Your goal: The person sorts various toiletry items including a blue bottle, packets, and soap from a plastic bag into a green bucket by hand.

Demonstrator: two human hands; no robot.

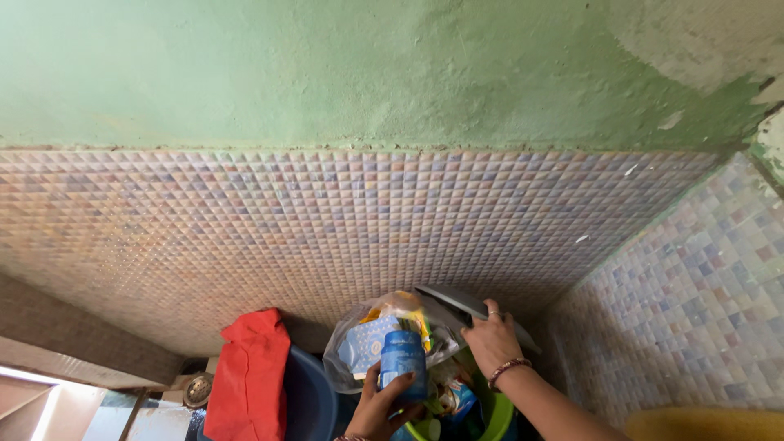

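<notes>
- Hands first: the left hand (377,408) comes up from the bottom edge and is wrapped around a blue cylindrical plastic container (403,363), fingers curled about its lower half, holding it upright.
- Right hand (491,339), with a ring on one finger and a beaded bracelet at the wrist, is clasped on the edge of a flat grey lid (461,307), which is tilted up at an angle.
- Blue container sits directly over a green plastic bin (496,418), whose rim shows just below the right wrist.
- Clear plastic bag (359,347) stuffed with wrappers and packets in yellow, white and blue bulges out of the green bin, just behind and left of the blue container; the grey lid rises beside it.
- More colourful scraps lie inside the green bin, below the blue container; what they are cannot be told.
- Dark blue round tub (310,400) stands just left of the green bin, with a red cloth (247,376) draped over its left rim.
- Small round metal floor drain (198,389) lies left of the red cloth.
- Mosaic tile wall (343,229) of small pink and lilac squares rises behind the green bin, with rough green painted plaster (343,73) above it.
- Second tiled wall (702,310) meets it in a corner to the right of the green bin.
</notes>
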